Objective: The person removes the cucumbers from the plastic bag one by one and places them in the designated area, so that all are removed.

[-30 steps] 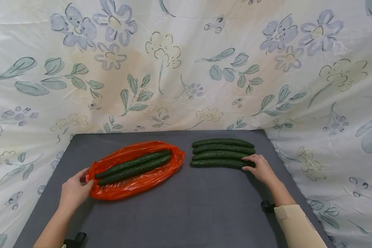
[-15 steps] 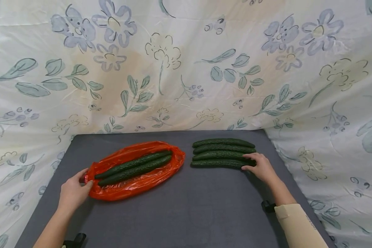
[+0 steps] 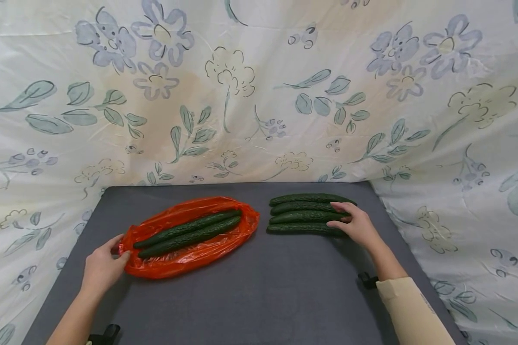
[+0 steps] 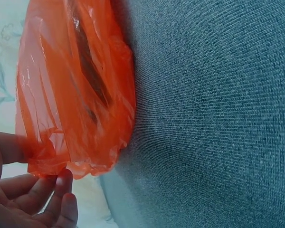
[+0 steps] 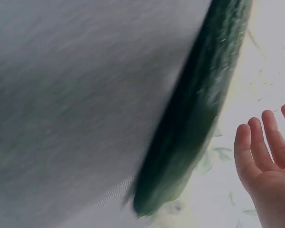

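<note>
A red plastic bag lies on the left of the table with two cucumbers in its open mouth. Its near left end is pinched by my left hand; the left wrist view shows thumb and fingers of that left hand at the bag's gathered edge. Several more cucumbers lie side by side in a row on the right. Over their right ends hovers my right hand, fingers apart. In the right wrist view the fingers of the right hand are spread beside a cucumber, holding nothing.
Dark grey cloth covers the table. Behind it and at both sides hangs a white curtain with a flower print. Bare tabletop separates the bag from the cucumber row and runs along the front.
My right hand has shifted left and slightly up along the cucumber row, from the right ends further over them. The left hand and the bag stay in place.
</note>
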`<act>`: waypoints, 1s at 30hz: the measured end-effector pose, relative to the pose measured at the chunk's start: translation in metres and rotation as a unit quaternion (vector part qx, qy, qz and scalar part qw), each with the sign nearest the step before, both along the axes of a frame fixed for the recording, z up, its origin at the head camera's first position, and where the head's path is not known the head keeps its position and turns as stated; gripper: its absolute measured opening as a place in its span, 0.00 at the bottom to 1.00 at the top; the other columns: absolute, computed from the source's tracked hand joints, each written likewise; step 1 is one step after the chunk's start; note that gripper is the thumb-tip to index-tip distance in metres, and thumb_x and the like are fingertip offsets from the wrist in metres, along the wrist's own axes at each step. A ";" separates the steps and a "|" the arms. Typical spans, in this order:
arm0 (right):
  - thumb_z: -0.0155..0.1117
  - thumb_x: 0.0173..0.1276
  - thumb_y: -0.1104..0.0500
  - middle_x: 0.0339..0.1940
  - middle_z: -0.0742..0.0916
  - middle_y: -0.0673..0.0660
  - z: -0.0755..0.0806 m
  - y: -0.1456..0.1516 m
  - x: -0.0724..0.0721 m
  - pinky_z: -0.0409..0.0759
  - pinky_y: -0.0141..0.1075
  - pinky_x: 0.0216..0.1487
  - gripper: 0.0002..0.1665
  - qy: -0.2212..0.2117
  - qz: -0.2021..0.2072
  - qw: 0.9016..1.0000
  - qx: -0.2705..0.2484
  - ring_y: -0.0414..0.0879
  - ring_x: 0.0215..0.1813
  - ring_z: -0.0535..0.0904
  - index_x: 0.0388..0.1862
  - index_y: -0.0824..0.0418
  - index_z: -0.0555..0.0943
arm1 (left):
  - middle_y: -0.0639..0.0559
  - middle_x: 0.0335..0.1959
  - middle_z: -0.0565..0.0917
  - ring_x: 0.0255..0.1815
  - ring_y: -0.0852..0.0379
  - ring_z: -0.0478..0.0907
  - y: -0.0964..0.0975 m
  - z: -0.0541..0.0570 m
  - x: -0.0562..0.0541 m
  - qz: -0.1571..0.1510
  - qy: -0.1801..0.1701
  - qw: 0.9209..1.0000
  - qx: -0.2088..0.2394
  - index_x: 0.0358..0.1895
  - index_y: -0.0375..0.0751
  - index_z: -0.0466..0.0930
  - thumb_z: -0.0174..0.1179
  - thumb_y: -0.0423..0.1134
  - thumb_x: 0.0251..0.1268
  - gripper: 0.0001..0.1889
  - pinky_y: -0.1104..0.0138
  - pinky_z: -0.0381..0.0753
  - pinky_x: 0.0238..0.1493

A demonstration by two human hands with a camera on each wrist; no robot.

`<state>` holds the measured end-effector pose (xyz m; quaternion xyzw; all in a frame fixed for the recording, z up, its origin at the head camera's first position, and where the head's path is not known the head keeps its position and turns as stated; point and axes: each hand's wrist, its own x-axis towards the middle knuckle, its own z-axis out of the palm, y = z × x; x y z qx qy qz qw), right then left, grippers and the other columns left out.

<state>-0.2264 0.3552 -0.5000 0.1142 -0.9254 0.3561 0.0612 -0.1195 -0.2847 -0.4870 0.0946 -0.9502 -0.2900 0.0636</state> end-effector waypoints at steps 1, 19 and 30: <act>0.75 0.61 0.46 0.67 0.79 0.60 0.003 -0.003 -0.001 0.80 0.53 0.57 0.43 0.003 0.003 1.000 -0.005 0.58 0.67 0.74 0.73 0.56 0.73 | 0.24 0.55 0.79 0.50 0.30 0.79 0.000 0.000 0.000 0.000 0.001 1.000 -0.001 0.71 0.25 0.65 0.58 0.37 0.69 0.30 0.46 0.82 0.43; 0.76 0.60 0.46 0.67 0.79 0.57 0.030 -0.057 -0.016 0.82 0.51 0.56 0.42 0.014 0.059 0.996 -0.062 0.55 0.68 0.74 0.73 0.50 0.73 | 0.25 0.56 0.78 0.49 0.33 0.79 -0.004 0.000 0.000 0.010 -0.014 1.000 0.009 0.72 0.27 0.64 0.58 0.38 0.69 0.31 0.48 0.83 0.41; 0.75 0.62 0.49 0.66 0.79 0.55 0.035 -0.095 -0.023 0.83 0.48 0.54 0.35 0.017 0.108 0.991 -0.079 0.53 0.67 0.75 0.69 0.48 0.76 | 0.25 0.56 0.78 0.50 0.32 0.78 -0.003 0.000 0.004 0.011 -0.012 1.000 0.008 0.72 0.27 0.65 0.57 0.38 0.69 0.31 0.49 0.83 0.41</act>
